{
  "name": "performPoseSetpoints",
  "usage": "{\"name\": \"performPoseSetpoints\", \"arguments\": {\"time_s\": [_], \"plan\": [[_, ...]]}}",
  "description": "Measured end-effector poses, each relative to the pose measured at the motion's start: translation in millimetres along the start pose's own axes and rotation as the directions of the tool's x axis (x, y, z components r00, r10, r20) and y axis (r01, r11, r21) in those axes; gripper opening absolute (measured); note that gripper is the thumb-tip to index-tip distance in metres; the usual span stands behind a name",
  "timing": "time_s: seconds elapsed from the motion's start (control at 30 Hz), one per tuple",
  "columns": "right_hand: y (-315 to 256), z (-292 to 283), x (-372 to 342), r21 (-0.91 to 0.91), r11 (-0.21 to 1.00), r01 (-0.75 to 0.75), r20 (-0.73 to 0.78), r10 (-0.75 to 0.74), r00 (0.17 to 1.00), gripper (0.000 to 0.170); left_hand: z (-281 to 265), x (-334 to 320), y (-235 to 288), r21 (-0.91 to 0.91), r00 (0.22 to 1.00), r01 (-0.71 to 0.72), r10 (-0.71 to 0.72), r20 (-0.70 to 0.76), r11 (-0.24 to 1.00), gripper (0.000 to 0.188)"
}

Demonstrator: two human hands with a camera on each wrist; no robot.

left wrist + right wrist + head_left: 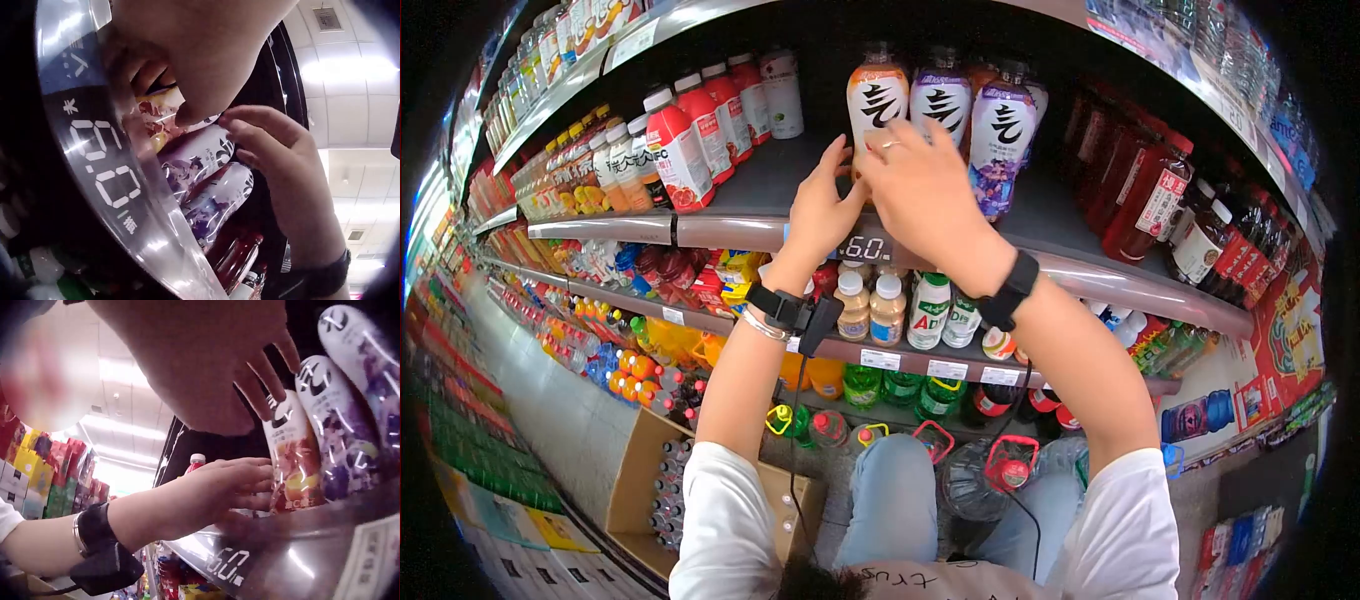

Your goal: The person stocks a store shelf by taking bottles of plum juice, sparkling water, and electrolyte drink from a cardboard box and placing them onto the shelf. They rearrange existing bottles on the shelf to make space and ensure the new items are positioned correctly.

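Observation:
An orange-labelled drink bottle [878,95] stands upright at the shelf front beside purple-labelled bottles [1000,135]. My left hand [825,212] is at the orange bottle's left side; in the right wrist view its fairly straight fingers [253,481] reach the bottle's lower part. My right hand [930,185], wearing a ring, reaches across in front of the orange bottle and the nearest purple one. Its fingers [265,378] extend loosely over the orange label in the right wrist view. In the head view, the hands hide the bottle's lower half.
Red bottles with white caps [680,150] line the shelf at left, dark red ones [1150,200] at right. A lit price display [865,248] is on the shelf edge. Lower shelves hold more drinks. An open cardboard box [635,470] with bottles sits on the floor.

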State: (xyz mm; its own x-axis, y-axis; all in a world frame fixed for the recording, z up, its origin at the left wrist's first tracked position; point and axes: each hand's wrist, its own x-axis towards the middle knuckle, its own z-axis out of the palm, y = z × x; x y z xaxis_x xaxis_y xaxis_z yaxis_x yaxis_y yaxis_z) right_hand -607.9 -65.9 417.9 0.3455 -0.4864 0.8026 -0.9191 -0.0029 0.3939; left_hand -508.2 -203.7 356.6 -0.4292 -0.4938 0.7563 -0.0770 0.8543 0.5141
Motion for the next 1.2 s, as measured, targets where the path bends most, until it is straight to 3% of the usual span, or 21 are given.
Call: {"name": "performPoseSetpoints", "arguments": {"time_s": [0.07,0.1,0.2,0.27,0.3,0.4,0.43,0.47,0.53,0.63,0.73,0.77,0.8,0.87,1.0,1.13,1.2], "plan": [[7.3,-9.1,-9.4,0.052,0.991,-0.123,-0.024,0.125,0.992,0.016,4.2,4.3,6.3,-0.065,0.998,0.06,-0.06,-0.001,0.996,0.068],[11.6,-19.0,-15.5,-0.001,0.981,-0.192,-0.058,0.192,0.98,0.018,8.3,7.4,1.3,-0.068,1.0,0.024,-0.025,-0.013,0.997,0.072],[35.7,-33.6,-36.0,-0.03,0.905,-0.424,-0.213,0.408,0.888,0.037,12.4,10.9,5.1,-0.026,0.999,0.038,-0.037,0.006,0.999,0.074],[55.2,-32.5,-49.9,0.051,0.845,-0.533,-0.258,0.526,0.81,0.052,15.0,12.8,6.7,0.029,0.999,0.049,-0.049,0.004,0.998,0.074],[63.1,-28.0,-58.5,0.056,0.82,-0.569,-0.222,0.566,0.794,0.07,16.0,12.8,7.5,0.056,0.998,0.055,-0.055,0.003,0.997,0.074],[74.5,-11.5,-71.0,0.421,0.646,-0.637,0.057,0.682,0.729,0.086,16.6,14.3,10.6,0.141,0.993,0.111,-0.115,0.024,0.984,0.075],[77.3,-5.1,-72.9,0.434,0.543,-0.719,0.178,0.731,0.659,0.097,14.3,14.8,15.4,0.143,0.988,0.141,-0.148,0.042,0.98,0.075],[79.5,1.2,-75.1,0.466,0.449,-0.763,0.248,0.761,0.6,0.096,14.3,15.9,14.0,0.116,0.988,0.138,-0.144,0.05,0.984,0.075],[89.1,11.1,-76.5,0.525,0.426,-0.737,0.318,0.705,0.634,0.092,14.2,17.6,6.2,0.061,0.988,0.13,-0.134,0.072,0.99,0.075],[97.1,-10.2,-73.5,0.688,0.152,-0.71,0.52,0.58,0.628,0.077,14.2,17.2,0.6,0.042,0.989,0.117,-0.12,0.083,0.992,0.073],[123.9,-45.3,-59.3,0.557,0.007,-0.83,0.729,0.474,0.494,0.065,14.7,14.2,9.3,0.069,0.99,0.111,-0.117,0.081,0.991,0.071],[140.1,-39.7,-62.5,0.554,-0.029,-0.832,0.69,0.576,0.439,0.062,15.7,14.1,5.5,0.058,0.992,0.098,-0.103,0.075,0.993,0.071],[145.3,-35.5,-58.4,0.531,-0.005,-0.848,0.567,0.745,0.351,0.061,17.7,13.2,3.8,0.048,0.994,0.087,-0.09,0.067,0.995,0.07],[157.0,-43.7,-43.1,0.521,0.032,-0.853,0.494,0.804,0.331,0.06,18.6,10.9,8.2,0.111,0.995,0.079,-0.085,0.045,0.991,0.069],[210.5,-7.4,-22.8,0.343,0.26,-0.903,0.351,0.856,0.38,0.045,22.9,8.4,5.4,0.127,1.0,0.009,-0.006,-0.025,0.992,0.069],[232.5,-7.2,9.8,-0.122,0.663,-0.739,0.272,0.738,0.617,0.06,23.5,5.6,13.5,0.206,0.998,0.046,-0.037,-0.046,0.977,0.068],[257.4,9.4,12.1,-0.15,0.732,-0.664,0.248,0.679,0.691,0.06,24.9,3.2,18.6,0.245,0.996,0.079,-0.065,-0.063,0.966,0.068]]}}
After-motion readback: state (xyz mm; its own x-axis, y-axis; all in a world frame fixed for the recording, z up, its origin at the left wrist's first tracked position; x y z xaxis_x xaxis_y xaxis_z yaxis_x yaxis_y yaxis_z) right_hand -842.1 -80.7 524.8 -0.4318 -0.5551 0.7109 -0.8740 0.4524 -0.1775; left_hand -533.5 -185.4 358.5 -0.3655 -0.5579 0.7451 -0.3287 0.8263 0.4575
